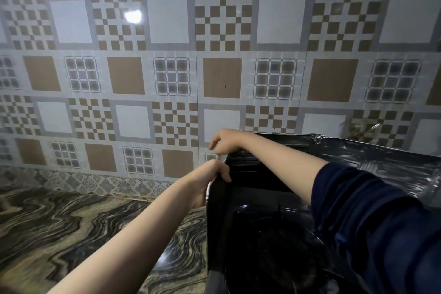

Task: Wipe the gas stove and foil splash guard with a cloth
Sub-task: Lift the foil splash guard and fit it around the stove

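A dark, crinkled foil splash guard (381, 160) stands around the gas stove (274, 246) at the lower right, its back panel against the tiled wall. My left hand (210, 181) grips the top edge of the guard's left side panel. My right hand (226, 142) reaches over the guard's back left corner, fingers curled down on its rim; whether it pinches the foil I cannot tell. The stove's burner and pan support show dimly inside the guard. No cloth shows in either hand.
A marbled stone countertop (71, 227) spreads to the left of the stove. The patterned tile wall (167, 67) rises directly behind it. My right arm in a dark blue sleeve (372, 222) crosses over the stove.
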